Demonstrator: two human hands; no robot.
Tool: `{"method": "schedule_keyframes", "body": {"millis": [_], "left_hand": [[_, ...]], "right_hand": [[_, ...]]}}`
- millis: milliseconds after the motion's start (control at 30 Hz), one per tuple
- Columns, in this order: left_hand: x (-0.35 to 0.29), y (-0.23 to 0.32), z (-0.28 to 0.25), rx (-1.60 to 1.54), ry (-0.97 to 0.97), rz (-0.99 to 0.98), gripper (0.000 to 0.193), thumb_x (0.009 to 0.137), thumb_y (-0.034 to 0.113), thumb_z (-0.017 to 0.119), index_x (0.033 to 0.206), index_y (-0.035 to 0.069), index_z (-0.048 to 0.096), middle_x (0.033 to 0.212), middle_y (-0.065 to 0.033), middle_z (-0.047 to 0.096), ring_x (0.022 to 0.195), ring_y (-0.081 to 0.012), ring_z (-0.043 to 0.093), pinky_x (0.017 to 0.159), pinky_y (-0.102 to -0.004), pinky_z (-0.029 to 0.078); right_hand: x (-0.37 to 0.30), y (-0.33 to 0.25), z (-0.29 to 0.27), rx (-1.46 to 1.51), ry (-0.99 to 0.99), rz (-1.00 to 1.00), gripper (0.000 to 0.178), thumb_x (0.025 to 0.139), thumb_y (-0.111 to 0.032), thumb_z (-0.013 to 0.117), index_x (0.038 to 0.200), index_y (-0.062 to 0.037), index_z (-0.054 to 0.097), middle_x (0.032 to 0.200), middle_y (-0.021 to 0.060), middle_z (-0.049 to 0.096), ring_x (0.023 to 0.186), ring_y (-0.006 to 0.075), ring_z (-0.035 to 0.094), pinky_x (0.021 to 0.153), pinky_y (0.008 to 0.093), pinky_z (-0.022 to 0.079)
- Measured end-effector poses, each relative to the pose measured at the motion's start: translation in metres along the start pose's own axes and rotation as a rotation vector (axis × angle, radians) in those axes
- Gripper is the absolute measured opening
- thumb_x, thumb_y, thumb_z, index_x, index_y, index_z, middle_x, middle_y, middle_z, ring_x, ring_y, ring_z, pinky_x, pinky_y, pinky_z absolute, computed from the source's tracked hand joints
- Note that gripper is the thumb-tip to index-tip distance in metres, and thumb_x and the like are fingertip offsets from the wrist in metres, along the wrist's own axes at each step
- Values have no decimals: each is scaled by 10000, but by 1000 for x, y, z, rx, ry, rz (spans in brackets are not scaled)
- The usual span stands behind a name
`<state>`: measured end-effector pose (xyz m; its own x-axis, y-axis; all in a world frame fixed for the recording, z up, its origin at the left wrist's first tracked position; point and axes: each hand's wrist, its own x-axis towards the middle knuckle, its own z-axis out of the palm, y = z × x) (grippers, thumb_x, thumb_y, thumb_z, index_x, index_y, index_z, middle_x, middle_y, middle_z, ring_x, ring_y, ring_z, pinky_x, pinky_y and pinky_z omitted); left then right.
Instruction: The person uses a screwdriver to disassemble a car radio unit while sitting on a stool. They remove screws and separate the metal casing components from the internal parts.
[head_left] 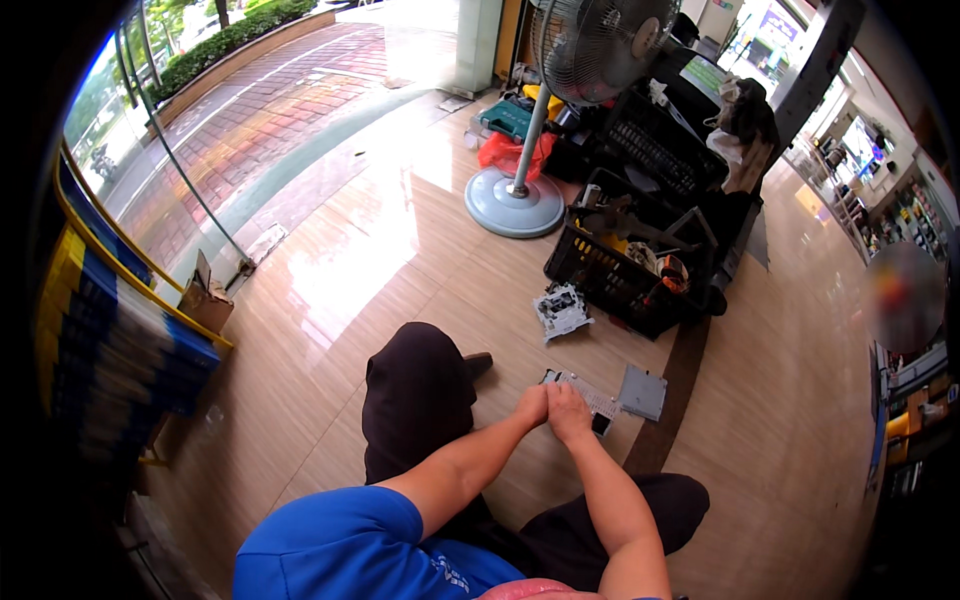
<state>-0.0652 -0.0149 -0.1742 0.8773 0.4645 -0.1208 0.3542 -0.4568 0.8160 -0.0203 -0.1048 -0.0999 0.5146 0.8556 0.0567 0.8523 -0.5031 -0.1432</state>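
Note:
My left hand (533, 404) and my right hand (569, 410) are together in front of me, low over the floor, both with fingers curled in. Their fingertips are hidden, and I cannot make out what is between them. Right by the knuckles, partly covered by the hands, lies a flat silver panel (599, 400) that looks like a keyboard. A small dark rectangular piece (601, 424) shows at its near edge. A flat grey square plate (643, 391) lies just to the right of the panel.
Farther off lies a whitish frame-like part (562, 312). Behind it stands a black crate (610, 265) of tools and cables, near a standing fan's round base (514, 204). A blue and yellow rack (140, 330) is at left. A dark strip (672, 400) crosses the tiled floor.

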Motion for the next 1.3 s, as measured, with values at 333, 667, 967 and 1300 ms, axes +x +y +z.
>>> {"method": "schedule_keyframes", "body": {"millis": [333, 667, 967, 1300], "left_hand": [[20, -42, 29, 219, -59, 198, 198, 807, 255, 593, 903, 81, 593, 828, -210, 630, 775, -404, 611, 637, -485, 479], [31, -33, 18, 733, -56, 543, 179, 876, 243, 516, 1011, 137, 567, 991, -96, 557, 856, -322, 582, 693, -427, 461], [17, 5, 7, 662, -186, 294, 208, 904, 198, 474, 1063, 110, 576, 1092, -81, 552, 1001, -253, 551, 846, -355, 447], [27, -69, 5, 534, 33, 439, 234, 895, 294, 513, 1050, 130, 572, 963, -146, 626, 845, -349, 617, 686, -451, 482]], "right_hand": [[0, 0, 5, 39, -2, 112, 158, 868, -156, 463, 948, -52, 551, 820, 176, 613, 711, 313, 653, 614, 403, 541], [-3, -5, -3, 98, -16, 172, 254, 839, -179, 482, 1015, -27, 584, 1009, 168, 608, 931, 293, 625, 788, 382, 508], [-4, -5, 1, 102, 42, 170, 225, 840, -189, 485, 974, -34, 579, 925, 163, 621, 841, 297, 646, 718, 387, 522], [2, -17, -17, 222, -45, 168, 244, 841, -196, 485, 978, -30, 600, 958, 155, 649, 894, 283, 656, 747, 406, 528]]}}
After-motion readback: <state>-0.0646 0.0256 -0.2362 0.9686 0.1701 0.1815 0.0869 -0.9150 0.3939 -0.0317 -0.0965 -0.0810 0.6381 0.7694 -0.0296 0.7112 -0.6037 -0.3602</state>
